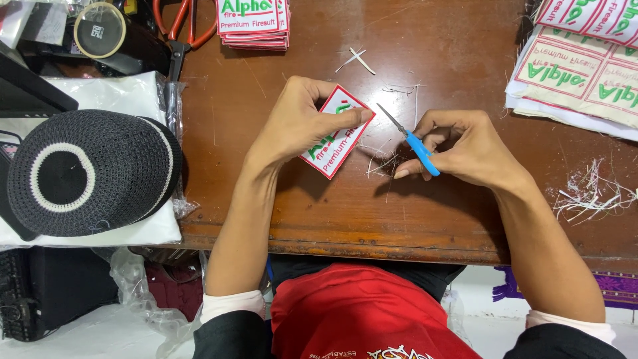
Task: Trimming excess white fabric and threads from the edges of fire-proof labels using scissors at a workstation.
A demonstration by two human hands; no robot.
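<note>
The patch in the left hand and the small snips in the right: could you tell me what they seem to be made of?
Patch: apparently embroidered fabric, matte, with a stitched red border. Snips: grey blades that look like metal, glossy blue handle, probably plastic.

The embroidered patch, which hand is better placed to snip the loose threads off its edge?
Probably the right hand: it holds the blue-handled thread snips, tips beside the patch, which the left hand grips.
</note>
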